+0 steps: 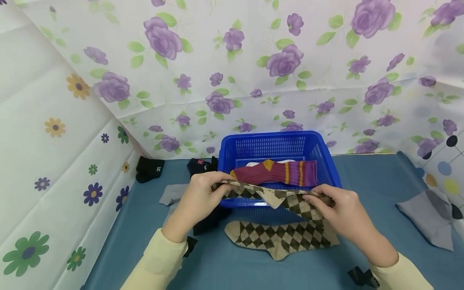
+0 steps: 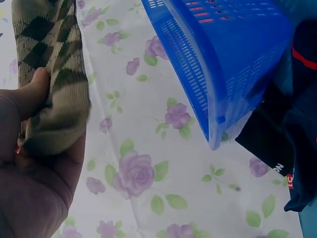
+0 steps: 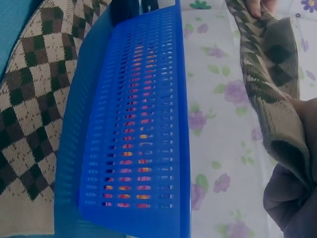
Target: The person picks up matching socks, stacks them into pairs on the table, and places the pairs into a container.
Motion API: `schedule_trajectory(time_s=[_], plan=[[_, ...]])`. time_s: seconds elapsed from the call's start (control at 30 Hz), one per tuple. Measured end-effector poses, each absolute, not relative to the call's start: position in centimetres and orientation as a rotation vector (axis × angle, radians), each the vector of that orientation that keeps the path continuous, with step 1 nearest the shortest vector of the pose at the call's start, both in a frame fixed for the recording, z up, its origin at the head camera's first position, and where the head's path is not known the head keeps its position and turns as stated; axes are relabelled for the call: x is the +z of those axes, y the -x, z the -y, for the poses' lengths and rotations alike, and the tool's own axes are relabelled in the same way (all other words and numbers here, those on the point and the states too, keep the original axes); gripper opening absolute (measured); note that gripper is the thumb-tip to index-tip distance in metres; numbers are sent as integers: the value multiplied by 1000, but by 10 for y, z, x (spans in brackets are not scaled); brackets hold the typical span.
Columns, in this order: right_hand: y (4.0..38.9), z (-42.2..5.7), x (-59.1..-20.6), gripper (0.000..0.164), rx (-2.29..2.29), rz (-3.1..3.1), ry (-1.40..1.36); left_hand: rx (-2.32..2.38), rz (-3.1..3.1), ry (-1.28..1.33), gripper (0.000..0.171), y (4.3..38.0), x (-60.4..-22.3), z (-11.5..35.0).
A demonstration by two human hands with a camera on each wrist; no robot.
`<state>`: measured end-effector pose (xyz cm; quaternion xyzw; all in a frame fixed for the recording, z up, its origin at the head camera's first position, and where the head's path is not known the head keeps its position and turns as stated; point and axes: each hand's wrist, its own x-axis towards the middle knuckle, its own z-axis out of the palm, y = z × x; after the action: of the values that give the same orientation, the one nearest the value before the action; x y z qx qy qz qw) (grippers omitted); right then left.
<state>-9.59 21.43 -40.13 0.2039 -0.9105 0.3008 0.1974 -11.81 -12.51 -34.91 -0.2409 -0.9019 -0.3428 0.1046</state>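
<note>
Cream sleeves (image 1: 156, 257) foremost, head view: left hand (image 1: 203, 195) and right hand (image 1: 342, 207) pinch argyle sock (image 1: 272, 195) before blue plastic basket (image 1: 268, 135), matching sock (image 1: 282, 236) below | left wrist: I see dark socks (image 2: 267, 134) beside basket | right wrist: argyle sock's beige end clasped

Head view looks forward-down; wrist close-ups share the held sock (image 2: 64, 64).

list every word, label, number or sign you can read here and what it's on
"NO", tilted, perhaps part of a word: white on a black sock, left wrist view.
Red label on the navy sock beside it: too blurred to read.
Head view, marks on dark socks left of the basket: too small to read.
None seen on the held sock.
</note>
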Motion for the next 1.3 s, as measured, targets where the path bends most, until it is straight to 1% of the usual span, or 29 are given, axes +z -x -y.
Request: schedule_trajectory(time_s=[0.17,0.37,0.43,0.53,0.63,0.77,0.87,0.97,1.07,1.17,1.23,1.3], plan=[[99,-219,-400,5,920,2679,-550,-1070,2769,672,11,118,-351,129],[98,-226,-401,11,1023,2869,-581,-1076,2813,689,9,120,-356,134],[97,-229,-401,15,1023,2893,-607,-1081,2808,717,10,120,-357,136],[96,-235,-399,20,980,2940,-617,-1082,2832,736,18,120,-359,139],[94,-243,-400,27,908,2977,-635,-1100,2891,675,25,118,-361,143],[90,-252,-408,41,878,2939,-678,-1111,2903,585,22,116,-364,148],[90,-256,-413,44,914,2876,-688,-1090,2862,564,16,114,-366,150],[89,-260,-415,45,957,2846,-690,-1103,2842,554,18,113,-368,153],[87,-262,-414,49,1064,2864,-674,-1200,2835,573,26,111,-371,154],[85,-265,-413,54,1171,2888,-647,-1285,2775,649,30,109,-375,156],[84,-266,-413,58,1216,2886,-636,-1316,2714,695,29,107,-377,157],[85,-266,-414,58,1212,2852,-647,-1342,2657,711,24,106,-379,158]])
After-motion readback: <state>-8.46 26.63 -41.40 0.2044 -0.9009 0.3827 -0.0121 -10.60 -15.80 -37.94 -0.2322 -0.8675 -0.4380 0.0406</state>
